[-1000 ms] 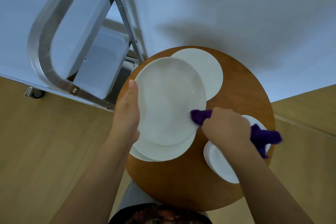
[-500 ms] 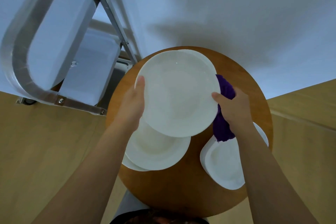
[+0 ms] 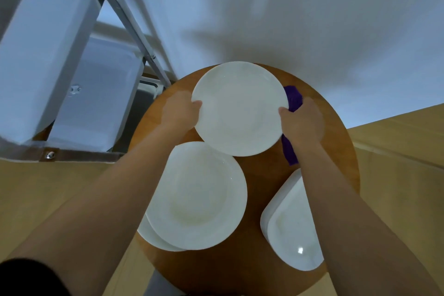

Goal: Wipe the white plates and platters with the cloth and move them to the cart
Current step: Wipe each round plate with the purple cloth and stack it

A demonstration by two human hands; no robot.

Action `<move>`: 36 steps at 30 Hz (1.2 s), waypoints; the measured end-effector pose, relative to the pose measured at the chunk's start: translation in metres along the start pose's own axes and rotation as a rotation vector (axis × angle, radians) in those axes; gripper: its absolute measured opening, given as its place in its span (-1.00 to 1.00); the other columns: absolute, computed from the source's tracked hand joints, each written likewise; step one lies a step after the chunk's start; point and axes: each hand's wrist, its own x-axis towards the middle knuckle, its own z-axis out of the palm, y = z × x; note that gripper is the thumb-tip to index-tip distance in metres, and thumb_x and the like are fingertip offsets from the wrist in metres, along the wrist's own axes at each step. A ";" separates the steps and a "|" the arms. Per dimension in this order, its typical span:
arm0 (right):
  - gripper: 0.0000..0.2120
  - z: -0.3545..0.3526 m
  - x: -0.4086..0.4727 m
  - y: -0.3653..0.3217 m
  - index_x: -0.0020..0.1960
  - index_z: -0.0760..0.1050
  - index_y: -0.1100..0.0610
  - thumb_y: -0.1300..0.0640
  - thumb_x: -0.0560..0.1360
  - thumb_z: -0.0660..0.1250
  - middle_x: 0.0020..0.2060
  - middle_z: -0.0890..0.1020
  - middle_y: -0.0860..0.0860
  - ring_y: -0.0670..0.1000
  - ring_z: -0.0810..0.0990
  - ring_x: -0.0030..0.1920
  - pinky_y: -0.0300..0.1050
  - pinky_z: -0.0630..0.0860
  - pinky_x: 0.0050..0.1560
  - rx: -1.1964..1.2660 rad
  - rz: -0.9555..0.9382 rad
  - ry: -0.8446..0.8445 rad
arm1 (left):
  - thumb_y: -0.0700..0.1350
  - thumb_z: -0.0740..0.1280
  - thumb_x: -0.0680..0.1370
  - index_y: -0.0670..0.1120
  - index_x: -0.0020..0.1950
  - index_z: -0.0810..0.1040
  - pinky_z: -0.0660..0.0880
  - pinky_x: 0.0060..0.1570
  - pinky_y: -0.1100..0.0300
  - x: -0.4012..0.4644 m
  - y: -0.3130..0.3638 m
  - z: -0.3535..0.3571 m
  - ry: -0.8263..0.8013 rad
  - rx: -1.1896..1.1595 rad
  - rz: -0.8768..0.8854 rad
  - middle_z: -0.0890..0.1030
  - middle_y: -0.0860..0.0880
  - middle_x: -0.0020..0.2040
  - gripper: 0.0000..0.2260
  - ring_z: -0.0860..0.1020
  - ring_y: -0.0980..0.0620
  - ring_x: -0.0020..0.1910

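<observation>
Both hands hold a round white plate (image 3: 239, 108) at upper centre: left hand (image 3: 179, 113) on its left rim, right hand (image 3: 304, 122) on its right rim, also gripping a purple cloth (image 3: 292, 127), above a round wooden table (image 3: 262, 259).

Right hand (image 3: 303, 125) stopped wiping a second ago: it moved off the top plate (image 3: 239, 108) face to its right rim, with the purple cloth (image 3: 291, 125) now bunched behind the rim. Left hand (image 3: 179, 113) went from flat along the left edge to gripping it. Plate is now lifted off the stack (image 3: 195, 196) and out over the table's far side.
</observation>
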 end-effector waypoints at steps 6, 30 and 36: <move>-0.66 0.013 0.004 0.001 0.23 0.36 0.16 0.02 0.53 0.28 0.08 0.55 0.09 0.04 0.50 0.00 -0.12 0.39 -0.12 -0.028 0.017 0.033 | 0.04 0.11 0.64 -0.20 0.24 0.46 0.45 -0.02 0.14 0.014 0.001 0.009 0.055 0.247 0.097 0.56 -0.18 0.12 -0.64 0.55 -0.12 0.07; -0.77 0.007 -0.076 -0.011 0.12 0.43 0.06 0.06 0.50 0.36 -0.17 0.51 -0.21 -0.18 0.53 -0.19 -0.54 0.43 -0.28 0.553 -0.222 0.015 | 0.12 0.23 0.56 -0.09 0.24 0.48 0.37 0.02 0.14 -0.095 -0.074 0.012 0.118 0.153 0.078 0.53 -0.08 0.12 -0.63 0.47 -0.04 0.08; -0.78 0.037 -0.121 -0.003 0.11 0.42 0.02 0.05 0.50 0.35 -0.20 0.45 -0.34 -0.30 0.53 -0.19 -0.61 0.36 -0.29 0.519 -0.271 -0.105 | 0.00 0.33 0.52 -0.14 0.36 0.36 0.46 0.13 -0.04 -0.151 -0.119 0.021 0.104 -0.011 -0.200 0.47 -0.15 0.23 -0.54 0.45 -0.10 0.17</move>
